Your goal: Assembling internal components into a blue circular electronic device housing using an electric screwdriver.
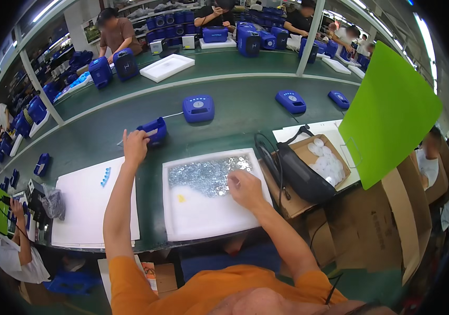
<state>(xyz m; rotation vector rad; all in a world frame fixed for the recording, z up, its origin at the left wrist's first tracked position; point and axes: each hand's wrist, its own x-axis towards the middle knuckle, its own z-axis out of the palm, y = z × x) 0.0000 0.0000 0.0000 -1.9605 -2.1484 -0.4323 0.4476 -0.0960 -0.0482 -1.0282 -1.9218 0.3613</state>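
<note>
My left hand [136,145] reaches forward with its index finger raised, the thumb and other fingers at the near edge of an open blue plastic housing [157,132]. A thin white wire runs from that housing to a blue casing [198,108] with a handle slot. My right hand [245,189] is over a white foam tray [208,226], fingertips pinched together at the edge of a spread of small shiny metal pieces [198,176], which look like washers. What sits between those fingertips is too small to make out. A small yellow piece [181,198] lies in the tray.
Small blue parts [106,177] lie in a row on white sheets [93,210] at left. At right are a black pouch [303,173] with cables, a cardboard box [334,149] of white discs and an upright green board [392,115]. More blue casings [290,101] stand farther along; several people work nearby.
</note>
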